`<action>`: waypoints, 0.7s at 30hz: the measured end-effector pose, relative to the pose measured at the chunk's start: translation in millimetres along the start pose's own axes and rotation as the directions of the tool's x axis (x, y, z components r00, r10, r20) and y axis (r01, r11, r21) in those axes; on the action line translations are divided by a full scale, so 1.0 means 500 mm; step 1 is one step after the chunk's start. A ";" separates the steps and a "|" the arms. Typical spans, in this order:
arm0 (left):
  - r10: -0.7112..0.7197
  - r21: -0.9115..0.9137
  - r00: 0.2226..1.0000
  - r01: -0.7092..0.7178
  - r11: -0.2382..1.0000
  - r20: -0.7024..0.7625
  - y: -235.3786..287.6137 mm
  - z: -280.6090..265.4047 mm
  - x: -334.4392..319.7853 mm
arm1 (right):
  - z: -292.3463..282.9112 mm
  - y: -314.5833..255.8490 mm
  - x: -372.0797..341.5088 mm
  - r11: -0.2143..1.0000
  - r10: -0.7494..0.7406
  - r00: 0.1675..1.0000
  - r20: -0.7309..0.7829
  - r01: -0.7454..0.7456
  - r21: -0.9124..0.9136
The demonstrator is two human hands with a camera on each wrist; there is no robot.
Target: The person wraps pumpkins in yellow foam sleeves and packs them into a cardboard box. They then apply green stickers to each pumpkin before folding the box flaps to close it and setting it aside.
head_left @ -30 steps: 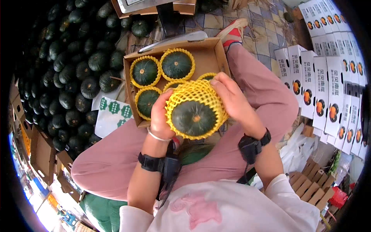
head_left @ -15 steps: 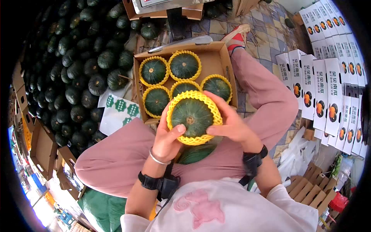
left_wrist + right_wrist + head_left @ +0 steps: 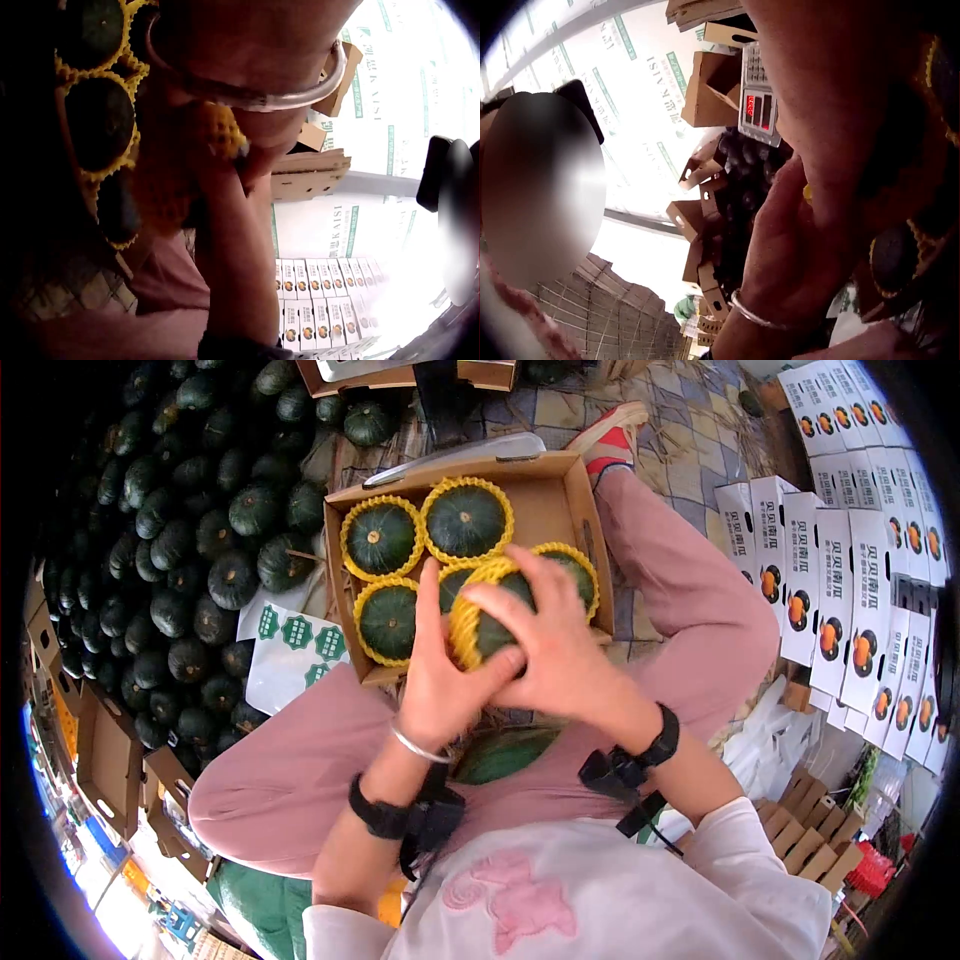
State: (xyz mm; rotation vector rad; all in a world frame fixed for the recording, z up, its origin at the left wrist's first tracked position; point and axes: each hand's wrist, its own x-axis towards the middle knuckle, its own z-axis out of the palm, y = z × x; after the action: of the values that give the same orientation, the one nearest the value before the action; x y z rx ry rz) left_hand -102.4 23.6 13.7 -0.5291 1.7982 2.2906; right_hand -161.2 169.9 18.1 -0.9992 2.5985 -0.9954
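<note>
A dark green squash in a yellow foam net (image 3: 484,622) is held between both hands, above the near side of an open cardboard box (image 3: 337,600). The left hand (image 3: 447,678) grips its left and near side, with the thumb across the front. Over the top and right side curl the fingers of the right hand (image 3: 560,645). In the box lie several netted squashes, such as one at the back left (image 3: 381,538); another is partly hidden behind the held one. The left wrist view shows the yellow net (image 3: 219,129) between the hands, dimly.
Loose squashes (image 3: 232,580) are piled at the left, beside a sheet of green labels (image 3: 298,642). White printed cartons (image 3: 840,590) stand at the right. A scale (image 3: 757,112) shows in the right wrist view. The person's legs flank the box.
The netted squash has been turned onto its side and moved slightly away from the body. The right hand has shifted from its right side to over its top.
</note>
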 end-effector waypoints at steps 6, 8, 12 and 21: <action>0.402 0.936 0.868 -0.346 0.069 0.291 -0.063 -0.026 0.276 | -0.028 0.187 0.131 0.974 -0.023 0.961 -0.275 -0.041 -0.225; 0.148 0.987 0.976 -0.150 -0.056 0.156 -0.069 0.012 0.313 | -0.018 0.214 0.157 0.890 0.019 0.997 -0.072 -0.050 -0.453; 0.134 1.000 0.991 0.010 0.027 -0.013 -0.093 0.006 0.338 | 0.044 0.254 0.189 0.794 0.176 0.972 0.158 -0.045 -0.606; 0.559 0.713 0.455 0.544 0.442 -0.693 -0.063 -0.480 0.142 | 0.020 0.222 0.120 0.795 0.033 0.996 0.081 0.023 -0.607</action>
State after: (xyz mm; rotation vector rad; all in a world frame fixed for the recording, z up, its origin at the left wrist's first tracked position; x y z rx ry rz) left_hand -117.0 -205.6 -91.3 -1.6564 3.0310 0.3674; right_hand -261.4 186.4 -57.7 -1.1184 2.8946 -0.0675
